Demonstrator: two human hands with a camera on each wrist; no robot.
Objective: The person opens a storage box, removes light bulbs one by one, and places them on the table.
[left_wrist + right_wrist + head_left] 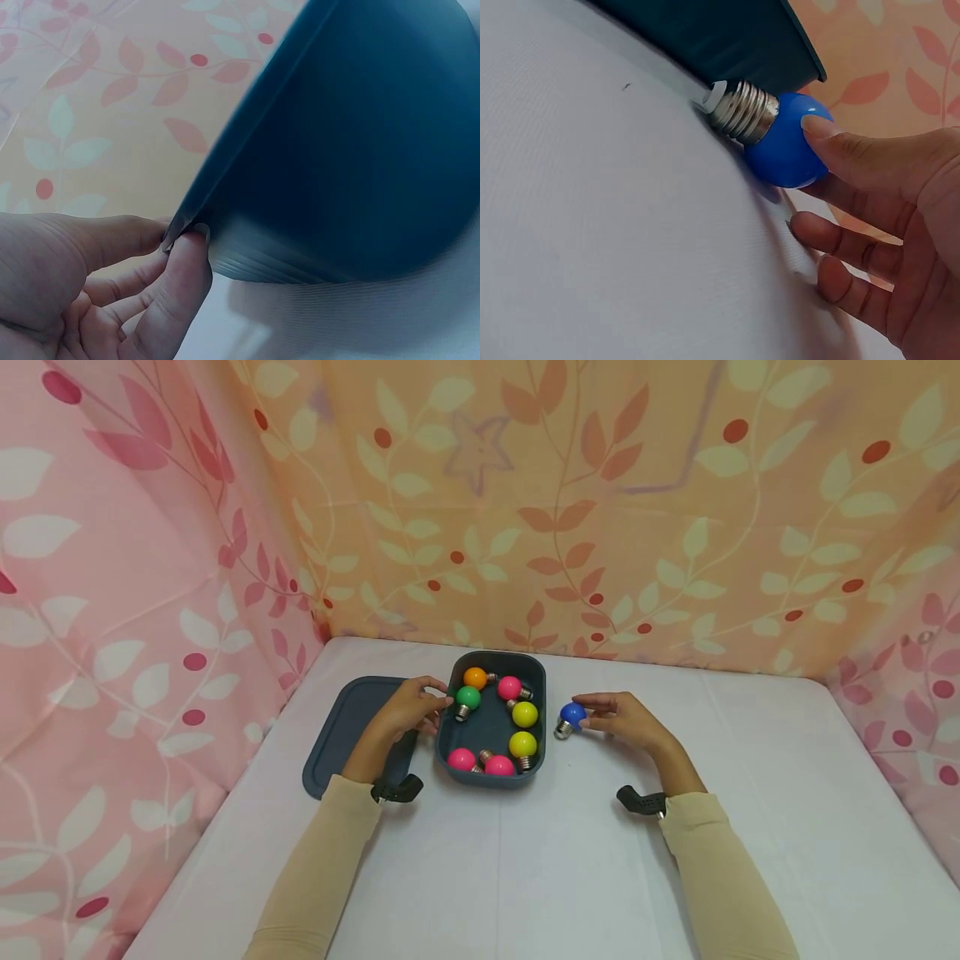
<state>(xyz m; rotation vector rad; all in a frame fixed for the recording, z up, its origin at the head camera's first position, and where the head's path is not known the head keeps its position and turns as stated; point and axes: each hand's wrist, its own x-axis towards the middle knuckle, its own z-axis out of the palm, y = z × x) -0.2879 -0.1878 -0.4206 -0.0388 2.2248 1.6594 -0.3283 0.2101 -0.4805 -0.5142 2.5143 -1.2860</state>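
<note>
Between thumb and fingers my right hand (626, 720) pinches a blue light bulb (573, 716), just right of the dark container. In the right wrist view the metal screw base of the blue bulb (787, 142) points toward the container wall (742, 37). My left hand (411, 706) pinches the left rim of the container (491, 779), thumb and finger on either side of the edge in the left wrist view. Inside lie an orange bulb (475, 677), a green bulb (468, 697), two yellow bulbs (525, 714) and several pink bulbs (509, 687).
A dark flat lid (341, 735) lies left of the container, partly under my left hand and forearm. White cloth (570, 877) covers the table. Floral curtains (480, 527) hang behind the table and along both sides.
</note>
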